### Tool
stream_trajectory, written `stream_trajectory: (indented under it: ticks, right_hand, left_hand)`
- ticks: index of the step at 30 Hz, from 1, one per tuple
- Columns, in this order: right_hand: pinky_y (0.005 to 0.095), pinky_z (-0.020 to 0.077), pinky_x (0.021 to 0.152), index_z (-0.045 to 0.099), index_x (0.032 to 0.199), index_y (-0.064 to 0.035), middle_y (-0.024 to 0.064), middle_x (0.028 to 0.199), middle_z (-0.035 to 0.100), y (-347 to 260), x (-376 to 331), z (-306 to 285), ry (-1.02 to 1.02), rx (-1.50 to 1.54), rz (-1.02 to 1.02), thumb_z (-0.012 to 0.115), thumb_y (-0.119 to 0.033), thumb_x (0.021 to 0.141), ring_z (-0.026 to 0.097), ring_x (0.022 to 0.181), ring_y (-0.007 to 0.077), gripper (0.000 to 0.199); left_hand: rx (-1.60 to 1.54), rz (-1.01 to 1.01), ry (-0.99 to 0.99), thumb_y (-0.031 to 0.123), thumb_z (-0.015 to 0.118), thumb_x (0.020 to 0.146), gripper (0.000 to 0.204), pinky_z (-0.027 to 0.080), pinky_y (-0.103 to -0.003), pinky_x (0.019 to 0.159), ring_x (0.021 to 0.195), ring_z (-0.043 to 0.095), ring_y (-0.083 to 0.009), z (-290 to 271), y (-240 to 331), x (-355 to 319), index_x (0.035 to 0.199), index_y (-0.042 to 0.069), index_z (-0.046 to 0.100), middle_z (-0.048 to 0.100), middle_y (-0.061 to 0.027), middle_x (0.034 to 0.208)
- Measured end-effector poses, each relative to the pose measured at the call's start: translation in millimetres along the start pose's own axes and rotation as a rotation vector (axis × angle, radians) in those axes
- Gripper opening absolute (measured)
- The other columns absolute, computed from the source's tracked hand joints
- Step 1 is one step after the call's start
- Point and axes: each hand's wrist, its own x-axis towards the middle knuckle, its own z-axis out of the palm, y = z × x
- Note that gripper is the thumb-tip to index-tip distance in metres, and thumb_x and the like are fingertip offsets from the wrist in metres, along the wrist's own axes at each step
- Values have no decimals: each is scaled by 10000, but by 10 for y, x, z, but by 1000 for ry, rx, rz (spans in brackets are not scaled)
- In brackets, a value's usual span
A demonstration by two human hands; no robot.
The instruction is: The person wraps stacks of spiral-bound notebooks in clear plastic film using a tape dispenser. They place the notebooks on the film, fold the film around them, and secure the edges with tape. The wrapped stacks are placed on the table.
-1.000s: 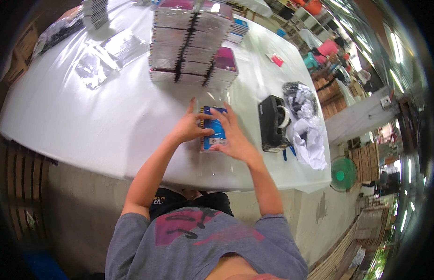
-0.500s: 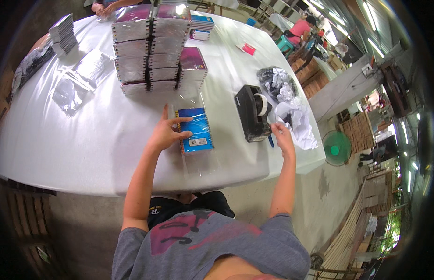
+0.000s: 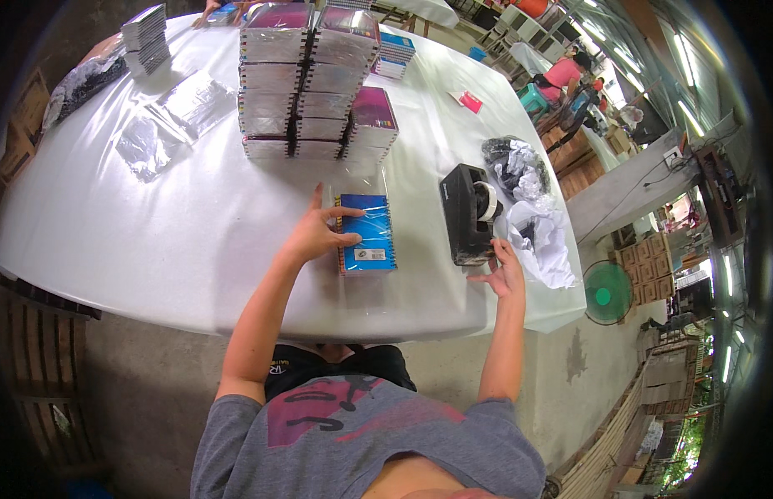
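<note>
A blue spiral-bound notebook lies on the white-covered table inside a clear plastic sleeve that reaches past its ends. My left hand rests on its left side, fingers spread and two fingertips on the cover. To the right stands a black tape dispenser with a roll of tape. My right hand is at the dispenser's near end, a fingertip against or just beside it and the thumb stretched out to the left. Whether any tape clings to those fingers is too small to tell.
Tall stacks of wrapped notebooks stand behind the blue one. Crumpled plastic and paper lie beyond the dispenser. Flat clear sleeves are at the left. A co-worker's hands show at the far edge. A green fan stands off to the right.
My right hand's pinched fingers have come apart, with the thumb now stretched left. The left hand stays on the notebook. The whole view has shifted slightly.
</note>
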Motion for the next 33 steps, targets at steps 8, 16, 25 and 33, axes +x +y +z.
stream_trajectory:
  ticks: [8,16,25,33]
  right_hand:
    - [693,433,742,612,944,-141,-18,936,568,43,-58,-162,16,123,-57,632,-253,847,462,918,173,149]
    - [496,402,892,635,882,-119,11,1005,599,412,-121,-289,122,14,-200,654,-207,841,520,975,149,99]
    - [285,461,662,660,852,-18,123,972,648,499,-241,-39,726,-797,-814,651,-101,809,574,797,145,94]
    - [213,357,422,175,1457,-108,62,649,639,13,-406,1889,-487,-646,-262,644,-56,788,464,472,65,819]
  left_hand:
    - [110,83,3,236,772,693,462,506,-344,859,971,630,-281,-1,-82,44,1137,197,651,-13,-262,1489]
    - [12,-1,-45,269,784,655,496,434,-373,961,1190,448,-330,-8,-2,21,1131,246,649,17,-282,1481]
    - [58,89,3,302,781,660,500,430,-372,968,1183,469,-349,15,-161,54,1138,266,639,-26,-249,1493]
    - [77,39,-49,392,770,657,546,441,-375,962,1137,542,-321,-26,-55,-8,1172,316,604,-21,-231,1499]
